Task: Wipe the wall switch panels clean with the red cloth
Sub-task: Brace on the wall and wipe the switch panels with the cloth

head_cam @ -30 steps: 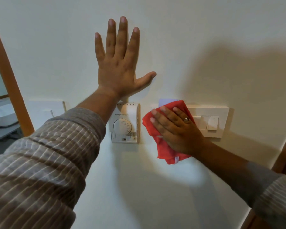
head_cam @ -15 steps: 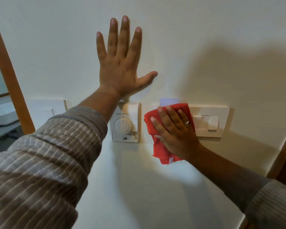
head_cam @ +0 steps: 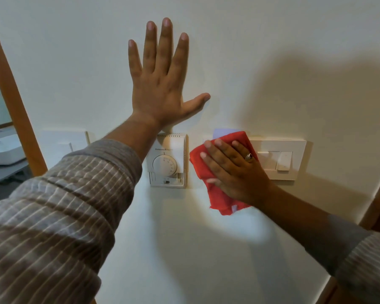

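Head view gives me both hands on the wall: my left hand is splayed flat, holding nothing, above the thermostat. My right hand presses the red cloth flat, fingers extended, over the left part of the switch panel, just beside the thermostat

cloth: red, plain
switch panel: cream-white
thermostat: white, dark dial markings and lettering
wall: off-white
sleeves: grey-brown with thin pale stripes
door frame: orange-brown wood
sink: white
ring: silver, dark red stone
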Available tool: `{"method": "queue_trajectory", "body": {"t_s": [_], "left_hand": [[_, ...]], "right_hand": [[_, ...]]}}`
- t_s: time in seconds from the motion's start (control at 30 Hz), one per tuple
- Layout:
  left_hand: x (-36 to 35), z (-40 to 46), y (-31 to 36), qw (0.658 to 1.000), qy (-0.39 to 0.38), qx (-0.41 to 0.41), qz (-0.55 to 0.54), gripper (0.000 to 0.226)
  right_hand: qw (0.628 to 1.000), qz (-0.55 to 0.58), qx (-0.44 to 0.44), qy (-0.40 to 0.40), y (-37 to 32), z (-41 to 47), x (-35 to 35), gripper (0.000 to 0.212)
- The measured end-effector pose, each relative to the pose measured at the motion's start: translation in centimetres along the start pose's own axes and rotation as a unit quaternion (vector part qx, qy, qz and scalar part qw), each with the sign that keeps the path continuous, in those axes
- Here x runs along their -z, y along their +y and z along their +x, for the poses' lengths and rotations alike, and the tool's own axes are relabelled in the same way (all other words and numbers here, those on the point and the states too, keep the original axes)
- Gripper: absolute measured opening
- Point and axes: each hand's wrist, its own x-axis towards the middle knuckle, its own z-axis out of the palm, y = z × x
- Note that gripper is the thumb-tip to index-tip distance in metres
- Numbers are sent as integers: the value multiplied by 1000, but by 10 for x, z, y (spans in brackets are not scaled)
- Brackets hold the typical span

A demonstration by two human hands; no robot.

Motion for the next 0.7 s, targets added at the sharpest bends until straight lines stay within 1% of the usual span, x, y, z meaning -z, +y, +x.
{"method": "queue_trajectory", "body": {"t_s": [0.07, 0.1, 0.13, 0.17, 0.23, 0.27, 0.3, 0.37, 0.43, 0.47, 0.5, 0.6, 0.7], "left_hand": [[-1, 0, 0, 1000, 3, -1, 0, 108], [-1, 0, -1, 1000, 3, -1, 1, 108], [-1, 0, -1, 1000, 2, -3, 0, 109], [0, 0, -1, 1000, 1, -4, 0, 109], [0, 0, -2, 1000, 0, -9, -2, 109], [0, 0, -3, 1000, 1, -10, -3, 109], [-1, 0, -4, 1000, 2, -12, -5, 110], [-2, -1, -5, 1000, 4, -13, -4, 110], [-1, -1, -6, 1000, 3, -13, -2, 110], [-1, 0, -5, 1000, 2, -14, -5, 110], [0, 0, -5, 1000, -1, -14, -8, 110], [1, 0, -2, 1000, -9, -10, -14, 110], [0, -1, -2, 1000, -10, -8, -11, 110]], "right_hand": [[999, -15, -39, -5, -13, 6, -2, 62], [1000, -17, -22, -8, -15, 5, -3, 61], [999, -11, 28, -18, -12, 2, -2, 60], [994, 5, 100, -37, -3, -1, -1, 60], [970, 34, 225, -86, 23, -4, 2, 63], [964, 36, 246, -91, 31, -4, 1, 63], [970, 29, 226, -84, 33, -6, 0, 61], [993, 8, 111, -42, 17, -16, -3, 59], [1000, -7, -1, -14, -9, -31, -7, 62], [999, -18, -25, -13, -19, -41, -9, 65], [999, -25, -19, -21, -22, -50, -12, 67], [998, -6, 52, -38, -12, -64, -15, 74], [998, 5, 53, -44, -8, -59, -12, 75]]}}
